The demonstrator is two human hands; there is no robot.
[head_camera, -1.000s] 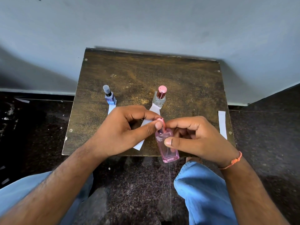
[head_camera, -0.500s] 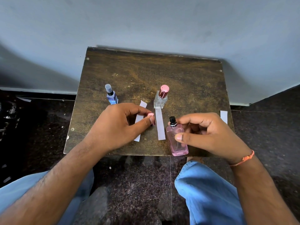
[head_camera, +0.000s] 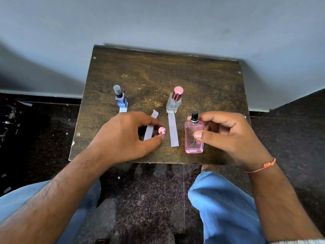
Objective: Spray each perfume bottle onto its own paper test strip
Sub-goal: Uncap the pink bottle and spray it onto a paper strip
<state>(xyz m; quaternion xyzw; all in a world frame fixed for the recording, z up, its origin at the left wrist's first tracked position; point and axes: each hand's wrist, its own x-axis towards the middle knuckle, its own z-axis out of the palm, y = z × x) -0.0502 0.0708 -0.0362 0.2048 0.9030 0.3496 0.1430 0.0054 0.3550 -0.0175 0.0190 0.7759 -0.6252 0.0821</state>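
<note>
My right hand point(head_camera: 226, 134) grips a flat pink perfume bottle point(head_camera: 194, 138) with its black spray nozzle bare, held over the table's near edge. My left hand point(head_camera: 123, 138) pinches the bottle's small pink cap point(head_camera: 161, 130) between thumb and fingers, low over the table. A blue bottle point(head_camera: 121, 98) with a grey cap stands at the left on a paper strip point(head_camera: 123, 109). A clear bottle point(head_camera: 174, 100) with a pink cap stands in the middle, a long strip point(head_camera: 173, 131) before it. Another strip point(head_camera: 150, 128) lies slanted under my left hand.
The small dark wooden table point(head_camera: 167, 73) stands against a grey wall. A fourth strip's end point(head_camera: 244, 117) peeks out behind my right hand at the table's right edge. Below the table are a dark speckled floor and my knees in blue jeans.
The pink cap came off the pink bottle, and my left hand carried it left and down toward the table. My right hand shifted the uncapped bottle to the right.
</note>
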